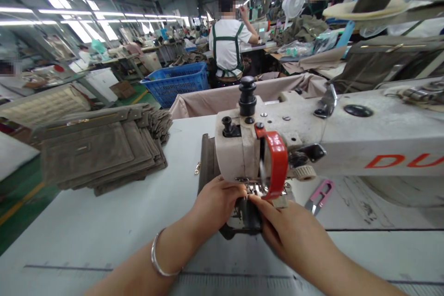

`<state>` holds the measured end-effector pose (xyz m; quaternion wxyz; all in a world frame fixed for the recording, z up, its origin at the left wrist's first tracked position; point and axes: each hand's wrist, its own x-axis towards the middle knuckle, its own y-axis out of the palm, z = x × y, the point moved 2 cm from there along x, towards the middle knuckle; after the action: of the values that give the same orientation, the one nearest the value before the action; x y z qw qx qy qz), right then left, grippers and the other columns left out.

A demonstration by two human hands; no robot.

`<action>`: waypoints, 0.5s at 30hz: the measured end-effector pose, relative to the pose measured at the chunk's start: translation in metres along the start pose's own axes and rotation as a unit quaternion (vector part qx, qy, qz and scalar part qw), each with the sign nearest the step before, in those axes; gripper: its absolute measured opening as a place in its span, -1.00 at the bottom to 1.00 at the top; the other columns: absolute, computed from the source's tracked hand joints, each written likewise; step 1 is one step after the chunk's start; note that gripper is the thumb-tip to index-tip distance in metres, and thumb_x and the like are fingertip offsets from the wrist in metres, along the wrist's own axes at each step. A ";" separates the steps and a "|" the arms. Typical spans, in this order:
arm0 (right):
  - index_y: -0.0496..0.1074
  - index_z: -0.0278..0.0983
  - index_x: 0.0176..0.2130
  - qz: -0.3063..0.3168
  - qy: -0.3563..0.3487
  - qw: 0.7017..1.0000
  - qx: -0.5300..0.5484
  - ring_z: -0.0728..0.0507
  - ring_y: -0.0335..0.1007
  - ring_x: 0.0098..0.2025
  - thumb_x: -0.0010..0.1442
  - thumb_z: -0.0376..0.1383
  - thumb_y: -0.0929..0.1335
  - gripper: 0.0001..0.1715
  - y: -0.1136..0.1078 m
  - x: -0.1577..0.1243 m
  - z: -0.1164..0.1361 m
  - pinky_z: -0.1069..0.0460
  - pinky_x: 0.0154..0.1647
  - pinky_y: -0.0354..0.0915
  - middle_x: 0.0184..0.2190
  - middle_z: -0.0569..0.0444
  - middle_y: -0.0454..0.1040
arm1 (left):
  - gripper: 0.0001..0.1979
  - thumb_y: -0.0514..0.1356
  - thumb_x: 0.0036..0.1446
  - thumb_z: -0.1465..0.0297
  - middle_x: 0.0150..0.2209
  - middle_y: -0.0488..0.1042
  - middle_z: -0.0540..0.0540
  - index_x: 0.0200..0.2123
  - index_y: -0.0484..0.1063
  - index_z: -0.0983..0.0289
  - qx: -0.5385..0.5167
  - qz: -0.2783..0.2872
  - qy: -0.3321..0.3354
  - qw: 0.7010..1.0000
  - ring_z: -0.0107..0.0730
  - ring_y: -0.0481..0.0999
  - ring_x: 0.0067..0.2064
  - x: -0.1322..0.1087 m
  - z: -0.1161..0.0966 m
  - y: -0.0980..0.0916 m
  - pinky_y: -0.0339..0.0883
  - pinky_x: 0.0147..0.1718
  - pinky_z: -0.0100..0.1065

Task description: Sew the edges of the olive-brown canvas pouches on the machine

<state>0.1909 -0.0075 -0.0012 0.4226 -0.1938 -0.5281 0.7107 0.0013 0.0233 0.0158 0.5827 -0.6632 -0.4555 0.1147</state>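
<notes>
A white sewing machine (236, 157) with a red guard (277, 164) stands before me. Under its head lies a grey-brown fabric piece (207, 159), its far end showing on the left with a metal zipper pull (197, 168) beside it. My left hand (220, 199), a bangle on its wrist, pinches the piece close to the presser foot (255, 188). From the other side my right hand (289, 229) closes in, fingertips almost touching the left ones at the needle. Most of the gripped edge is hidden by fingers and the machine head.
Stacked grey-brown fabric panels (104, 148) with zippers lie on the table's left. Pink thread snips (321, 196) rest under the machine arm. A printed ruler (243, 281) runs along the front. Beyond are a blue crate (176, 81) and a person (227, 41) seated, back turned.
</notes>
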 end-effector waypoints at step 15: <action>0.38 -0.25 0.02 0.000 0.013 1.000 -0.003 -0.24 0.42 -0.25 0.21 -0.41 0.20 -0.60 -0.003 0.003 0.002 -0.09 -0.26 0.33 -0.24 -0.04 0.47 | -0.75 0.18 0.15 0.60 -0.18 0.61 0.05 -0.24 0.58 0.19 0.026 -0.009 -0.070 0.997 -0.24 0.55 -0.09 0.002 0.003 0.004 0.42 -0.04 -0.22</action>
<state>0.1887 -0.0059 0.0029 0.4291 -0.2043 -0.5249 0.7061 0.0027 0.0275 0.0122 0.5678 -0.6340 -0.4975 0.1678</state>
